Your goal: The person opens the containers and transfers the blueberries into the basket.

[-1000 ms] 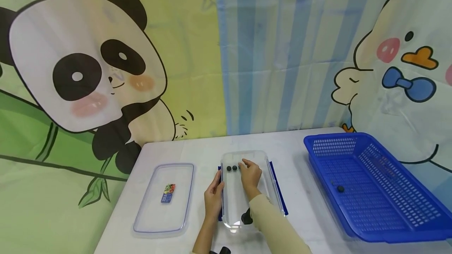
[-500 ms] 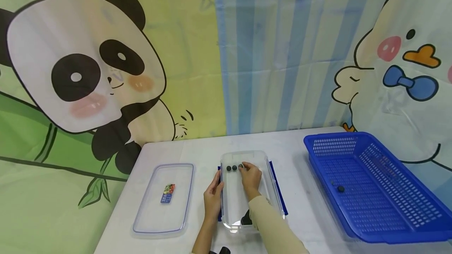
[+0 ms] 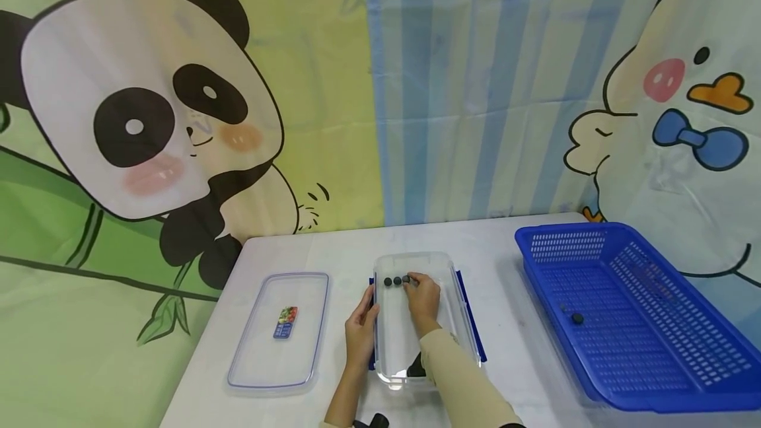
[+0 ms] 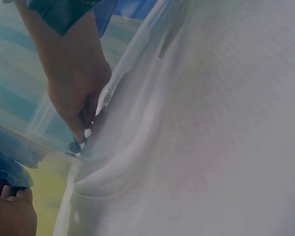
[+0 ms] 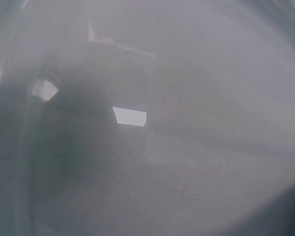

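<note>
In the head view a clear plastic box [image 3: 395, 342] with blue side latches stands at the table's middle. Inside, near its far end, small dark round balls lie in a row: one at the left [image 3: 388, 281], another beside it, and a third dark ball [image 3: 406, 279] at the right. My right hand [image 3: 423, 299] reaches into the box and pinches that third ball between thumb and fingertips. Along the box's left wall rests my left hand [image 3: 359, 332], fingers straight, thumb at the rim. The left wrist view shows the right hand [image 4: 76, 88] through clear plastic; the right wrist view is blurred.
To the left lies a clear lid [image 3: 261, 362] with a blue-tinted edge and a colourful label [image 3: 285, 322]. A blue perforated basket [image 3: 654, 329] stands at the right with one dark ball [image 3: 577, 318] in it. A printed curtain [image 3: 440, 117] hangs behind the table.
The third dark ball, hidden by my right hand's fingers a second ago, now shows in line with the other two. My left hand has stayed at the box wall.
</note>
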A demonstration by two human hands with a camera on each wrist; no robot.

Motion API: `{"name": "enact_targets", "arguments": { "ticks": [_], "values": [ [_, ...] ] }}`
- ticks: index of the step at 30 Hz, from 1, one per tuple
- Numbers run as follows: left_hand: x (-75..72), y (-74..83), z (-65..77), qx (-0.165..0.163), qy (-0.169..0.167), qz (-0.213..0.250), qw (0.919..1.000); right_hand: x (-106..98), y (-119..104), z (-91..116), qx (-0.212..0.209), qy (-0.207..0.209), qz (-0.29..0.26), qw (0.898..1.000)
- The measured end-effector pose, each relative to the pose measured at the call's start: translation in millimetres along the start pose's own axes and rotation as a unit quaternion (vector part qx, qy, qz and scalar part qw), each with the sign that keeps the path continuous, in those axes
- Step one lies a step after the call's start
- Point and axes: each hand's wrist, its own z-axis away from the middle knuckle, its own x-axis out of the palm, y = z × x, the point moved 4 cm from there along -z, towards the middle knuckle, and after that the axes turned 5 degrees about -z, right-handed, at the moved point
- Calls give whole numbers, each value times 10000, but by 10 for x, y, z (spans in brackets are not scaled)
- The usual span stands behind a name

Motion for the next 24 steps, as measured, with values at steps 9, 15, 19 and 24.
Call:
{"name": "enact_targets", "arguments": {
  "ticks": [9, 15, 19, 24],
  "values": [
    [0, -2, 9, -54, 25, -38, 10000, -4, -32, 6, -70, -105, 149, 9998],
    [5, -3, 50, -158, -26, -222, 9996, -40, -2, 48, -169, -107, 156, 9997],
    [-1, 5, 45, -116, -30, -265, 9996, -32, -8, 32, -268, -139, 125, 9995],
    [-4, 5, 16, -189, -14, -195, 9996, -16, -36, -17, -205, -167, 89, 9996]
  ]
}}
